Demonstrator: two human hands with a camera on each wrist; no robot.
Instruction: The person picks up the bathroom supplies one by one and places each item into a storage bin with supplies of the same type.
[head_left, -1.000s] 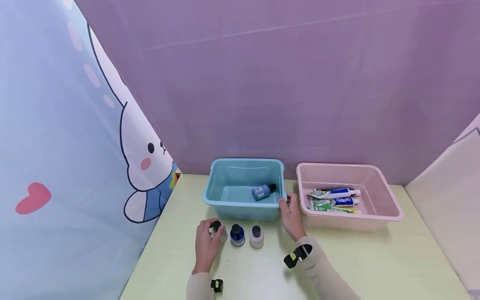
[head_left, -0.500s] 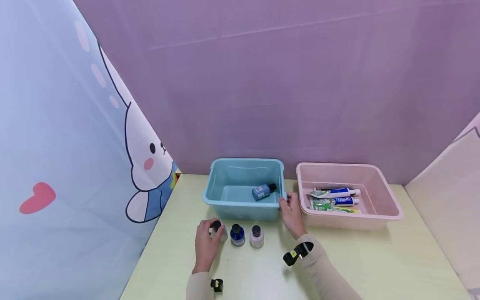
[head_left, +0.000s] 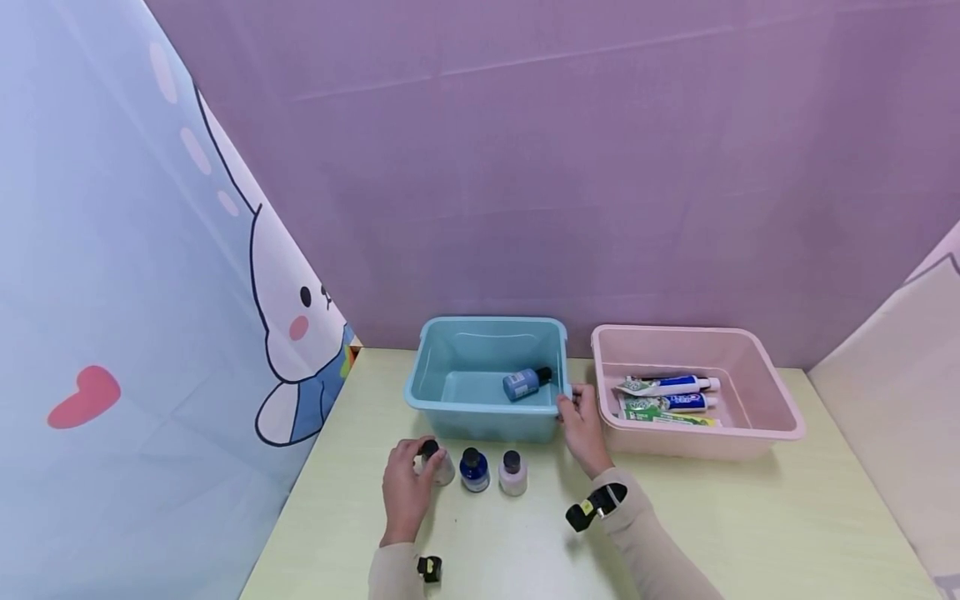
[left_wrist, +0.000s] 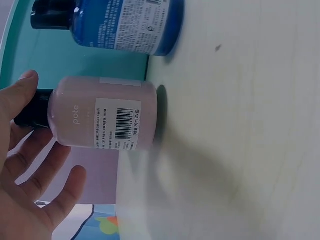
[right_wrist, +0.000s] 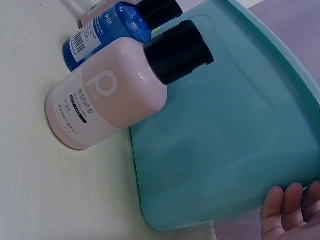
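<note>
My left hand (head_left: 407, 492) pinches the black cap of the leftmost bottle (head_left: 443, 472), which stands upright on the table. In the left wrist view that bottle (left_wrist: 102, 112) is pale pink with a white barcode label, and the thumb lies along its cap. Beside it stand a dark blue bottle (head_left: 474, 477) and another pale pink bottle (head_left: 513, 480), both black-capped. Behind the row is a teal plastic bin (head_left: 487, 425); my right hand (head_left: 584, 432) grips its right rim near the front corner. Inside lies a blue bottle (head_left: 521, 384) on its side.
A pink bin (head_left: 750, 446) holding several toothpaste tubes (head_left: 671, 386) stands right of the teal one. Close behind both bins rises a purple cloth wall (head_left: 525, 183). A printed blue cloth (head_left: 135, 250) borders the pale yellow table (head_left: 750, 517) at left.
My left hand has shifted very slightly left, its fingers still at the leftmost bottle's cap. The right hand, bins and other bottles have stayed put.
</note>
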